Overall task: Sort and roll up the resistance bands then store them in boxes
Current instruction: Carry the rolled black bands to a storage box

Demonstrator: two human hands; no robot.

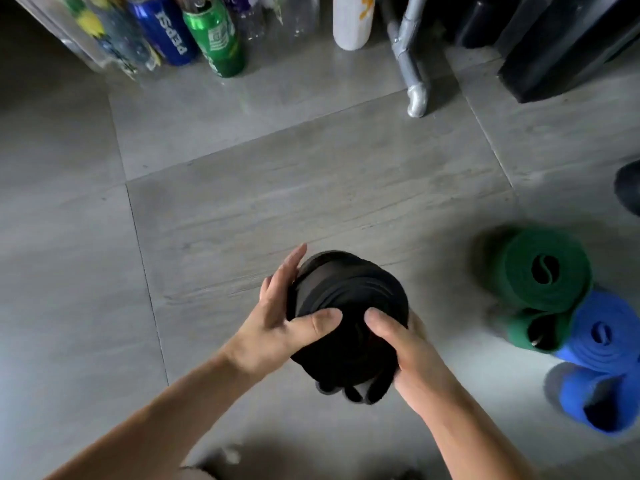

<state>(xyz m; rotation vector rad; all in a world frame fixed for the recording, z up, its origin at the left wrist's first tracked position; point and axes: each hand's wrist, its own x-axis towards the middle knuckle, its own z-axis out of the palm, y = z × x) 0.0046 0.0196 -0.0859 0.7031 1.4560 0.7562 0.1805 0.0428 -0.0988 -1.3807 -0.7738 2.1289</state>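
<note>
Black band roll [346, 306]: a thick coil of black resistance band, held above the floor in the lower centre of the frame, its spiral face turned up toward the camera; a loose end hangs from its lower edge.
Left hand [273, 320]: holds the roll's left side; the fingers [287, 271] lie straight and together along the outer wrap, and the thumb presses on the spiral face.
Right hand [405, 348]: grips the roll's lower right side, thumb pressed on the face just beside the left thumb; its fingers are hidden behind the roll, so how they lie cannot be told.
Green band roll [543, 271]: on the floor at the right of the frame, coiled, with a second green band [519, 332] touching it below.
Blue band roll [602, 334]: on the floor just below the green ones, with another blue band [581, 396] beside it at the lower right.
Floor [311, 168]: large grey tiles.
Bottles: a blue Pepsi bottle [169, 29], a green bottle [214, 36] and a white bottle [351, 19] stand along the top edge.
Metal leg [410, 71]: silver, upper right of centre.
Black box [568, 53]: upper right corner.
</note>
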